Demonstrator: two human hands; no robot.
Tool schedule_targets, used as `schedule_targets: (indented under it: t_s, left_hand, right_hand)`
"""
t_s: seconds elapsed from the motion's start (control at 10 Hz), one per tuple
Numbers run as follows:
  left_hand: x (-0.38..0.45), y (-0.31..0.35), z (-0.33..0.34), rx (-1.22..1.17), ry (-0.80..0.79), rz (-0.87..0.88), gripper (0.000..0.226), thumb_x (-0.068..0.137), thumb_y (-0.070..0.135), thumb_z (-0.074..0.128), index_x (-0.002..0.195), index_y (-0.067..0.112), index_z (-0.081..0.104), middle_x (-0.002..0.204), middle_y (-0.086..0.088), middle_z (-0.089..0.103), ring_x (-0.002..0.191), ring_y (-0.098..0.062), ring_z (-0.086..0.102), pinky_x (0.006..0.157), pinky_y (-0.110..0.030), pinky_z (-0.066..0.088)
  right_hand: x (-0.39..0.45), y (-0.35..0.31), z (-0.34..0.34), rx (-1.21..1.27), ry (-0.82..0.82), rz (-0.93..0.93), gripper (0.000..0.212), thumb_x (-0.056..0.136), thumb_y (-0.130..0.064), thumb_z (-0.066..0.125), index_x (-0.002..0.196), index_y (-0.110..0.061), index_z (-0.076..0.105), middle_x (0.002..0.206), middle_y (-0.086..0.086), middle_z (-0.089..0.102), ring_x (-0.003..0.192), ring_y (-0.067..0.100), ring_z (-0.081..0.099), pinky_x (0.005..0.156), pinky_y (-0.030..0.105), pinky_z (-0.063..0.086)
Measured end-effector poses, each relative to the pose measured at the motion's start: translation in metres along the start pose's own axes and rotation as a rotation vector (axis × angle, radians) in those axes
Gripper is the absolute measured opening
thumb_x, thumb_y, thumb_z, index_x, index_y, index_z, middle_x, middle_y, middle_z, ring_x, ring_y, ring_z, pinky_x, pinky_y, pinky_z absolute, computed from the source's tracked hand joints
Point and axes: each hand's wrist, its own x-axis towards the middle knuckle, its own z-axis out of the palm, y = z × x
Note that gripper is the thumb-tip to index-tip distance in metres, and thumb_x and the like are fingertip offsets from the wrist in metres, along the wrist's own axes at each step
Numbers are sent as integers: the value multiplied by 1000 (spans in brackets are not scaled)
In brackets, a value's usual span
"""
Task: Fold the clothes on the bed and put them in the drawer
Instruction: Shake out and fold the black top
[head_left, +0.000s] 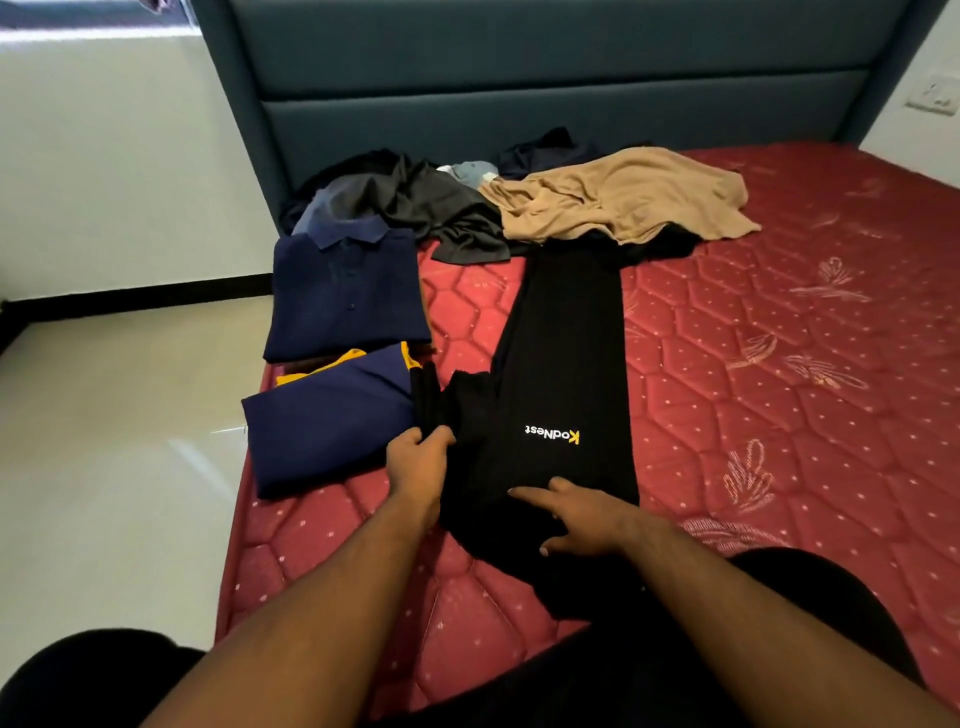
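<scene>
Black shirt (563, 374): soft, light, limp; grasp at edges.
Left grip (415, 460): clenched on sleeve, nine o'clock.
Right grip (582, 517): released, pressing flat.

I'm looking at a bedroom in a home: a bed with a bare red quilted mattress (753, 364) and a padded teal headboard (545, 78) fills most of the view. Folded shirts (337, 364) & a loose heap of clothes (519, 202) lie on it. Glossy tiled floor (119, 415), plain white walls, wall switch plate (933, 96) at far right, i.e. domestic, not a shop or lab.
</scene>
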Motion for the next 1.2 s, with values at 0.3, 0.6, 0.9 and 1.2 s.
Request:
schedule_targets:
  t_s: [0.3,0.6,0.9,1.2]
  left_hand:
    - [3,6,13,-533,-272,-145,30,62,7,59,91,0,64,83,-9,69,78,-23,65,70,-34,55]
    - [3,-2,31,1662,-1094,976,54,85,21,53,138,20,42,164,9,1,151,-21,-2,116,-61,10]
    - [55,1,-25,1446,-1122,1477,100,76,84,41,154,24,21,162,3,14,150,-21,6,117,-49,0]
    - [50,-18,-6,1164,-1063,1471,49,85,36,43,127,16,61,142,-5,53,138,-28,38,112,-50,31]
  right_hand:
    - [-15,-15,-11,23,-110,33,81,88,-43,65,150,-49,12,126,7,34,112,28,53,95,29,41]
    - [-28,40,-25,437,-98,132,11,90,-7,61,84,-12,70,72,-2,60,62,7,51,57,17,41]
    - [-49,64,-22,-468,45,85,95,90,-2,48,148,-46,-13,161,5,-8,137,32,31,107,47,37]
    - [-20,54,-21,-229,-18,-204,80,79,3,44,149,-33,30,160,-10,17,148,10,4,120,36,-6]
